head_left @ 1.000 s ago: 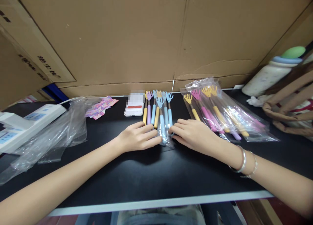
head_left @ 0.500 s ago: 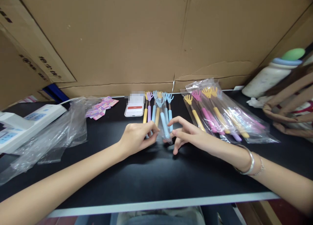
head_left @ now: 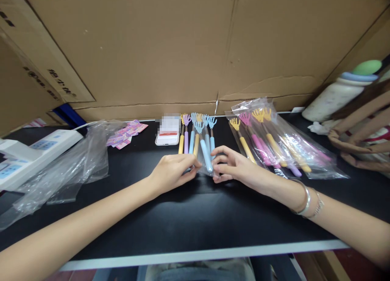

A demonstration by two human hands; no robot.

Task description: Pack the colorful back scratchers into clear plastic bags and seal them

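A light-blue back scratcher (head_left: 206,155) lies in a clear plastic bag (head_left: 203,172) between my hands, its claw head pointing away from me. My left hand (head_left: 175,171) is closed, with thumb and fingertips pinching the left side of the bag's near end. At the right edge of the same bag, my right hand (head_left: 234,166) has its fingers curled and its thumb close to them, gripping the bag near its corner. Just beyond lie several loose back scratchers, among them a purple one (head_left: 186,142) and a yellow one (head_left: 181,144); my left hand hides some handle ends.
Several bagged back scratchers (head_left: 276,147) lie to the right, beside a white bottle (head_left: 336,98) and a brown bag (head_left: 353,136). A phone (head_left: 167,138), pink-purple cards (head_left: 126,133), empty plastic bags (head_left: 76,163) and a power strip (head_left: 45,153) are at left. Cardboard (head_left: 152,49) walls the back.
My right hand has moved slightly left and its fingers have drawn together at the bag's edge. My left hand has barely moved.
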